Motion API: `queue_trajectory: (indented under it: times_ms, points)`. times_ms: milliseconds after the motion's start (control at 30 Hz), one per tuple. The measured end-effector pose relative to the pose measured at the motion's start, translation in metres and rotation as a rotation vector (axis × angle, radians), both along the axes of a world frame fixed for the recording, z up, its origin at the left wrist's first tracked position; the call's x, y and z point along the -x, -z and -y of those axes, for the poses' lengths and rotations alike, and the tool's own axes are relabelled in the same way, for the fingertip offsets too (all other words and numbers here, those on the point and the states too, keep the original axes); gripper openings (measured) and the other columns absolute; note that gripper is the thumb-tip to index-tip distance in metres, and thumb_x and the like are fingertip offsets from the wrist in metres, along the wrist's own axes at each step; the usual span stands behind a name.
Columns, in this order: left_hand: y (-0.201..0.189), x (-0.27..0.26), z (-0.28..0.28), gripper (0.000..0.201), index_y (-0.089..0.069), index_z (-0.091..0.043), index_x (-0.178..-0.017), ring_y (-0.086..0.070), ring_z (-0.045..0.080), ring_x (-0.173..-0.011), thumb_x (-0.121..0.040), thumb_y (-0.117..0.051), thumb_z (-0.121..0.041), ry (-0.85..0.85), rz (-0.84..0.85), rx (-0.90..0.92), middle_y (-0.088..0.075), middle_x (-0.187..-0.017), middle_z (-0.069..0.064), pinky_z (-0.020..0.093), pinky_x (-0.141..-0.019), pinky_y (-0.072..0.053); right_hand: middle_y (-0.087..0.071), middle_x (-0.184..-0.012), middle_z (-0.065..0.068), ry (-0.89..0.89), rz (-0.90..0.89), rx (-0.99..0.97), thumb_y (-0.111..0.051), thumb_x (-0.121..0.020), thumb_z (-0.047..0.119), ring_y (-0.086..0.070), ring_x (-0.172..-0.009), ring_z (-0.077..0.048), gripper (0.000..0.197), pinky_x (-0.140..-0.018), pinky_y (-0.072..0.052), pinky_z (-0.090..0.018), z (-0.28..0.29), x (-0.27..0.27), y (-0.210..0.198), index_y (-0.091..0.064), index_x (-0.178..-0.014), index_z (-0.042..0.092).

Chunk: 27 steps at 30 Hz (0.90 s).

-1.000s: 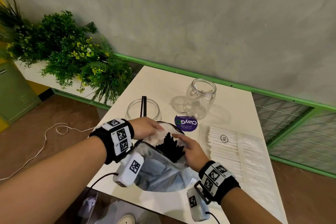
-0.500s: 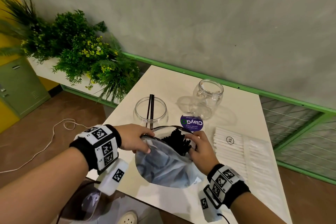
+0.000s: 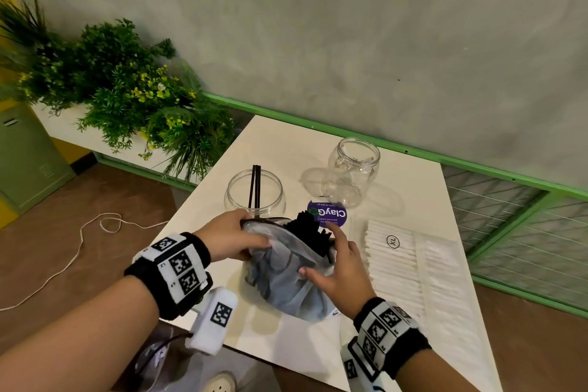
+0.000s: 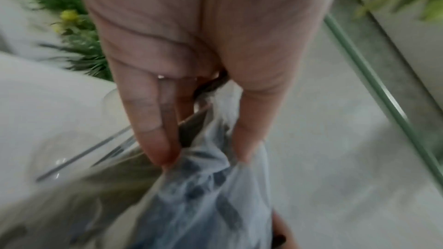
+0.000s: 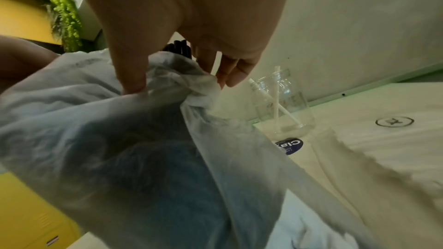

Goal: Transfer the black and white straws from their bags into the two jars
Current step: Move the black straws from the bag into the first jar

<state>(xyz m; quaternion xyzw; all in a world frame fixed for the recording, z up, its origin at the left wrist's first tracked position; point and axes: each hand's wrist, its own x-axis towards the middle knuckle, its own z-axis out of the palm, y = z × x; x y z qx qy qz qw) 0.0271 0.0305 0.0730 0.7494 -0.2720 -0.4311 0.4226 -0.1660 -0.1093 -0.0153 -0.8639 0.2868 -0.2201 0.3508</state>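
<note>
Grey plaster wall and green railing back the white square table (image 3: 286,143) in the head view, where the left hand (image 3: 232,237) pinches the near-left rim of the translucent grey plastic bag (image 3: 286,280) and the right hand (image 3: 340,270) lies against its right side, thumb on the film, fingers reaching toward the bundle of black plastic straws (image 3: 310,229) poking from the mouth. Beyond stand the wide clear jar holding a few black straws (image 3: 254,194), the taller clear jar (image 3: 353,175), and the flat pack of white straws (image 3: 413,264) to the right. From the left wrist, fingers (image 4: 155,139) and thumb clamp bunched film. From the right wrist, blurred, thumb and fingers seem to gather the bag's edge rather than any straw. Likely step: opening the bag; next, grasp black straws and carry them to the wide jar.
</note>
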Motion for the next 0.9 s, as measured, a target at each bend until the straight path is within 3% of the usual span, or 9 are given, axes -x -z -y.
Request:
queue_trajectory:
  times_ms: [100,200,300,433,533,633,733,833,900]
  points:
    - [0.001,0.004,0.000,0.022,-0.060,-0.010,-0.082,-0.061,0.024,-0.066,-0.089,-0.060,-0.031,-0.138,-0.289,0.023,-0.061,-0.067,0.010,0.037,-0.076,-0.055,-0.052,-0.104,0.010,0.027,0.001,0.022,-0.078,-0.064,0.049,-0.048,-0.107,-0.015,0.084,-0.092,-0.043,-0.028,-0.001,0.002,0.007,-0.040,-0.135,0.025]
    - [0.007,0.002,-0.002,0.012,-0.055,-0.007,-0.085,-0.063,0.027,-0.068,-0.091,-0.056,-0.017,-0.221,-0.294,0.034,-0.060,-0.071,0.015,0.041,-0.077,-0.058,-0.053,-0.101,0.009,0.069,0.011,0.067,-0.082,-0.065,0.042,-0.049,-0.105,-0.020,0.079,-0.086,-0.040,-0.026,-0.003,0.003,0.010,-0.045,-0.130,0.015]
    - [0.010,0.001,-0.002,0.009,-0.051,-0.008,-0.089,-0.061,0.023,-0.064,-0.091,-0.047,0.000,-0.218,-0.311,0.047,-0.059,-0.074,0.014,0.032,-0.061,-0.058,-0.060,-0.100,0.005,0.114,0.041,0.153,-0.070,-0.059,0.057,-0.049,-0.097,-0.021,0.075,-0.082,-0.043,-0.030,-0.005,0.003,0.009,-0.047,-0.118,0.016]
    - [0.008,-0.002,0.000,0.037,-0.056,-0.014,-0.110,-0.049,0.014,-0.064,-0.086,-0.040,0.009,0.019,-0.095,-0.024,-0.051,-0.078,0.008,0.024,-0.063,-0.048,-0.058,-0.093,0.010,0.165,0.040,0.258,-0.077,-0.061,0.047,-0.049,-0.093,-0.022,0.062,-0.081,-0.045,-0.038,-0.008,0.004,0.006,-0.039,-0.107,0.029]
    - [0.006,-0.008,-0.001,0.038,-0.057,-0.022,-0.111,-0.053,0.014,-0.073,-0.086,-0.050,0.006,0.149,0.104,-0.027,-0.060,-0.105,0.008,0.021,-0.063,-0.042,-0.044,-0.088,0.027,0.177,0.064,0.275,-0.083,-0.062,0.031,-0.050,-0.091,-0.022,0.058,-0.081,-0.043,-0.040,-0.013,0.006,0.005,-0.040,-0.101,0.031]
    - [0.010,-0.013,-0.001,0.026,-0.060,-0.025,-0.096,-0.055,0.014,-0.075,-0.084,-0.059,-0.002,0.178,0.243,-0.041,-0.062,-0.108,0.006,0.022,-0.063,-0.044,-0.039,-0.091,0.031,0.158,0.113,0.251,-0.073,-0.065,0.036,-0.052,-0.089,-0.021,0.049,-0.081,-0.044,-0.037,-0.016,0.009,0.008,-0.039,-0.099,0.027]
    - [0.007,-0.011,0.000,0.014,-0.063,-0.011,-0.090,-0.053,0.014,-0.072,-0.089,-0.051,-0.019,0.191,0.339,-0.147,-0.064,-0.093,0.008,0.020,-0.059,-0.040,-0.044,-0.091,0.027,0.155,0.088,0.186,-0.071,-0.069,0.033,-0.049,-0.090,-0.014,0.042,-0.079,-0.043,-0.029,-0.013,0.012,0.011,-0.043,-0.098,0.023]
    - [0.002,-0.007,0.005,0.058,-0.060,-0.006,-0.087,-0.056,0.025,-0.084,-0.081,-0.041,-0.061,0.258,0.324,-0.301,-0.064,-0.091,0.014,0.033,-0.072,-0.043,-0.054,-0.090,0.015,0.130,0.032,0.097,-0.071,-0.076,0.023,-0.049,-0.083,-0.002,0.036,-0.070,-0.040,-0.018,-0.012,0.013,0.010,-0.042,-0.096,0.028]
    - [0.006,-0.005,0.006,0.080,-0.063,-0.013,-0.089,-0.061,0.020,-0.087,-0.063,-0.040,-0.085,0.383,0.401,-0.392,-0.066,-0.092,0.004,0.035,-0.082,-0.048,-0.057,-0.087,0.011,0.088,-0.002,0.092,-0.066,-0.080,0.023,-0.050,-0.075,-0.003,0.025,-0.064,-0.038,-0.017,-0.014,0.011,0.010,-0.045,-0.093,0.029]
